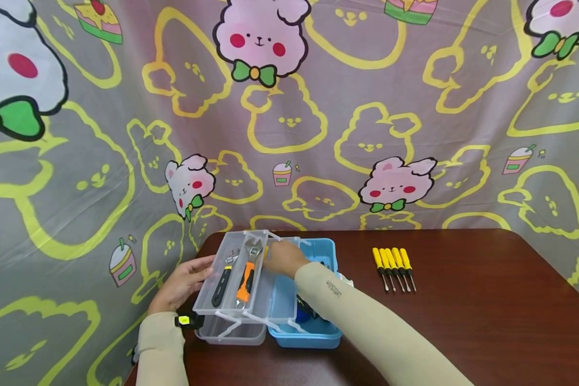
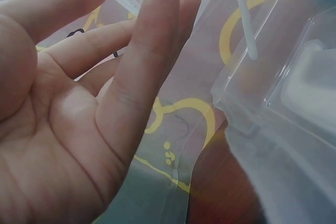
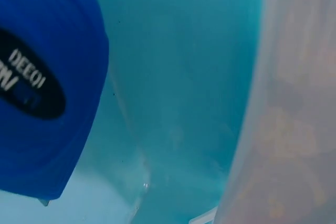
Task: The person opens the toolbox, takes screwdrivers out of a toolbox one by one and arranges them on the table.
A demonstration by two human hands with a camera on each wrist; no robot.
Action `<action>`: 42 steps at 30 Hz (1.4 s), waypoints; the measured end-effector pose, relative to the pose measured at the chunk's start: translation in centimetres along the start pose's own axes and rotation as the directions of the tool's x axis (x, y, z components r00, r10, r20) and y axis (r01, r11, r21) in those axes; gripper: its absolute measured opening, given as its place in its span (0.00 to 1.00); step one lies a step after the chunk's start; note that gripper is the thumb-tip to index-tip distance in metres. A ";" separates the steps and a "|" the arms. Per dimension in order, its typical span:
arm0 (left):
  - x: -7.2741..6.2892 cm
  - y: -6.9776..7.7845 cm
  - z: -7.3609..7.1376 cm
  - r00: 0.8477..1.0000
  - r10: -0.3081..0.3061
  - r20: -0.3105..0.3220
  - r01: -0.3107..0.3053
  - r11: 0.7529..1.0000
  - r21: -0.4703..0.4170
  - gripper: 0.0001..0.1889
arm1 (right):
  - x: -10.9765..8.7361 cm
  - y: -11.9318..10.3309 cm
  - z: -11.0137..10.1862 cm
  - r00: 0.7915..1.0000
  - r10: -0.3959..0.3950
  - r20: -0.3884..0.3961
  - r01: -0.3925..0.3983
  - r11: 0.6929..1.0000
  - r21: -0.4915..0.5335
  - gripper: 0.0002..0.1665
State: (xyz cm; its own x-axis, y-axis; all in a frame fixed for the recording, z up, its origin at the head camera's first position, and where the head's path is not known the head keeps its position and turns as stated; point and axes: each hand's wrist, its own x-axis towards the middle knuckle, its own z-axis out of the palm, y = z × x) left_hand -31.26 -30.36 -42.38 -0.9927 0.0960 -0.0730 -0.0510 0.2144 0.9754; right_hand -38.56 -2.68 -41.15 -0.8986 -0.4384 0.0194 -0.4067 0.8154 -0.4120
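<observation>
A toolbox with a blue base [image 1: 306, 339] stands unfolded, its clear tray [image 1: 205, 300] raised on white hinge arms. Two adjustable wrenches lie in that tray, one with a black handle [image 1: 221, 287] and one with an orange handle [image 1: 245, 282]. My left hand [image 1: 185, 283] touches the tray's left edge with mostly straight fingers. Reaching over the middle of the toolbox, my right hand [image 1: 284, 256] has curled fingers, mostly hidden. A narrow yellow object [image 1: 266, 252] shows at its fingertips. A blue tape measure [image 3: 47, 145] lies inside the base.
Several screwdrivers [image 1: 392, 260] with yellow handles lie in a row on the brown table [image 1: 477, 305], right of the toolbox. A clear lid [image 1: 231, 333] is folded out below the raised tray. Patterned cloth [image 1: 318, 161] hangs behind and to the left.
</observation>
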 end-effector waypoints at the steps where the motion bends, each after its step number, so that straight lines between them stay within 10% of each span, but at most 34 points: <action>1: 0.0 0.0 0.0 1.000 -0.002 -0.003 0.002 1.000 0.003 0.30 | 0.1 0.0 -0.1 1.000 -0.002 0.005 0.002 1.000 -0.001 0.19; 26: 0.0 0.0 -0.2 1.000 0.007 -0.005 -0.008 1.000 -0.008 0.30 | 0.7 0.0 -0.1 1.000 0.021 0.005 -0.022 0.997 0.071 0.34; 37: -0.3 0.1 0.1 1.000 0.001 -0.007 -0.001 1.000 0.003 0.29 | 0.3 0.3 0.1 0.994 0.058 -0.088 -0.048 0.992 0.113 0.03; 42: -0.3 0.0 0.0 1.000 0.001 -0.011 -0.001 1.000 0.009 0.30 | 0.3 0.5 0.0 0.997 0.044 -0.070 -0.034 0.990 0.140 0.09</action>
State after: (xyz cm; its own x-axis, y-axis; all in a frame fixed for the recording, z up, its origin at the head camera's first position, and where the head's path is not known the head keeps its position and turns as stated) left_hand -30.92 -30.37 -42.34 -0.9939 0.0856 -0.0696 -0.0490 0.2228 0.9736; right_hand -39.01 -2.43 -41.35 -0.9251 -0.3741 0.0651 -0.3487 0.7690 -0.5357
